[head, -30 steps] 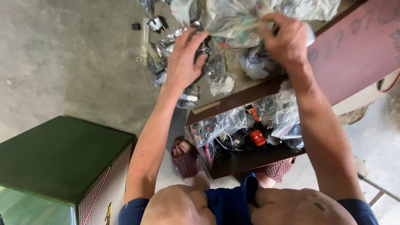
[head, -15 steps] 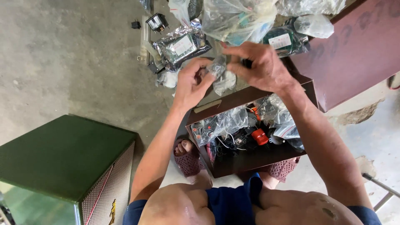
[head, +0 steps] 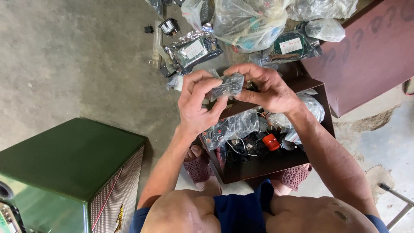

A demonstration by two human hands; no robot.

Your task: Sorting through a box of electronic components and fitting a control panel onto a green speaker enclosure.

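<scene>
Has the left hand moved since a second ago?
Yes. The left hand left the bags on the floor and came back over the brown box, now pinching a small clear bag.

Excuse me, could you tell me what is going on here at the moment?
A person sits over an open dark box of wires and small parts, some in clear bags. Both hands hold one small clear plastic packet above the box: the left hand pinches its left end, and the right hand grips it from the other side. More plastic bags and a silver foil pouch lie on the concrete floor beyond. A green speaker cabinet stands at the person's left.
</scene>
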